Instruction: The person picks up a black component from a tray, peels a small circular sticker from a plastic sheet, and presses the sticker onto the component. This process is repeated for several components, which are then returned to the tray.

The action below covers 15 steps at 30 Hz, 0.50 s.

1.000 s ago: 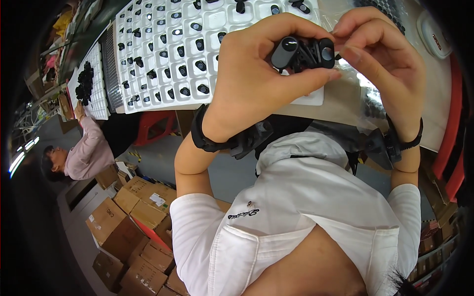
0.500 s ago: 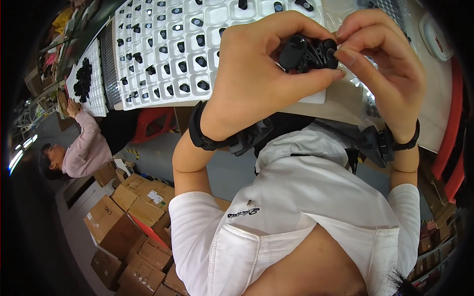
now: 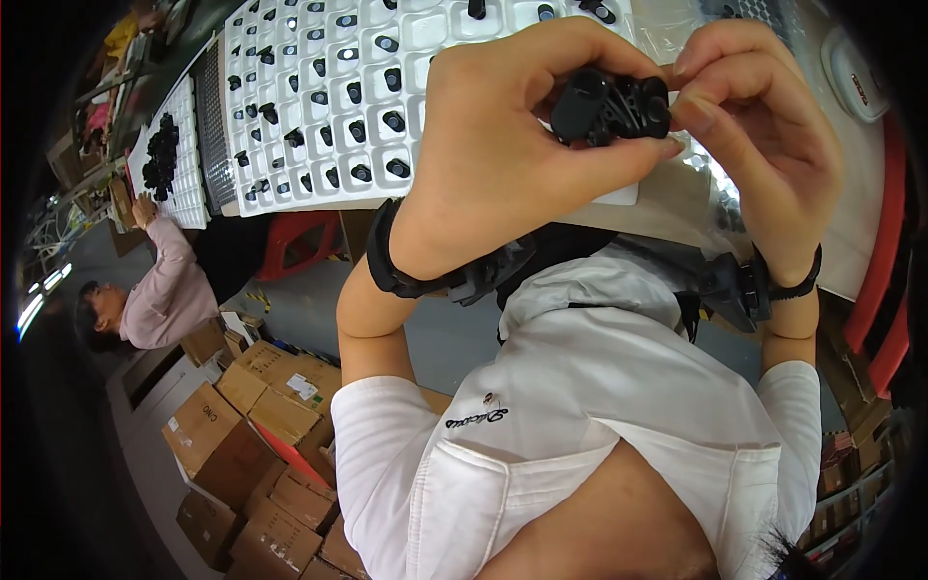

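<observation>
My left hand (image 3: pixel 493 155) is wrapped round a small black plastic device (image 3: pixel 583 108) with a rounded, glossy end and narrow ribs or arms along its middle. Its thumb lies along the near side and its fingers curl behind. At the device's right end, my right hand (image 3: pixel 773 145) has thumb and forefinger drawn together in a pinch; whether they touch the device or hold something tiny cannot be made out. Beneath and beyond my hands lies a white compartment tray (image 3: pixel 430 35), with small black plastic pieces in many cells.
A clear plastic bag (image 3: pixel 667 24) and a white oval container (image 3: pixel 855 72) are at the right of the table, near a red chair (image 3: pixel 884 319). At left, another person (image 3: pixel 174 280) reaches to a tray with a pile of black pieces (image 3: pixel 162 159). Cardboard boxes (image 3: pixel 217 440) stand behind.
The black device and my left fingertips have shifted slightly right and down. My right hand has moved a little to the right, its pinch staying beside the device's end.
</observation>
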{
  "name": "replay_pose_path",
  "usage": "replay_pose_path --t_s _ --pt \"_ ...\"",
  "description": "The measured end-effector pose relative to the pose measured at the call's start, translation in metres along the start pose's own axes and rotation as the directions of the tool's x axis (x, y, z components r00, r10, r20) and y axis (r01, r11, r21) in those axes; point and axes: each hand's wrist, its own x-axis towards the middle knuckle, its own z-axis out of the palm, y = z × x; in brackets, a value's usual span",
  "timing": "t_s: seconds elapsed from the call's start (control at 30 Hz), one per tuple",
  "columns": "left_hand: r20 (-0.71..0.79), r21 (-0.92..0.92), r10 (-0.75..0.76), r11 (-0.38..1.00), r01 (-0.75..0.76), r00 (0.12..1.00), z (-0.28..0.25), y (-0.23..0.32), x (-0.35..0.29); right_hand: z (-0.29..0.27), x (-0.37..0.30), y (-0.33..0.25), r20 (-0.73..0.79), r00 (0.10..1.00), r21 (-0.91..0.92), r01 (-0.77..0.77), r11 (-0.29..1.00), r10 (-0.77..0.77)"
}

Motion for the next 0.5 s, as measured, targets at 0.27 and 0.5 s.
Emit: replay_pose_path --t_s 0.27,0.5 --pt "0.009 -0.026 -0.069 0.997 0.07 0.998 -0.0041 0.0071 -0.0012 -0.0005 0.0006 -0.0015 0.045 0.993 -0.137 0.113 0.984 -0.107" --pt "0.016 -0.046 -0.132 0.99 0.133 0.991 -0.0026 0.0093 -0.0004 0.0025 -0.0011 -0.0072 -0.015 1.0 -0.036 0.004 0.999 -0.005"
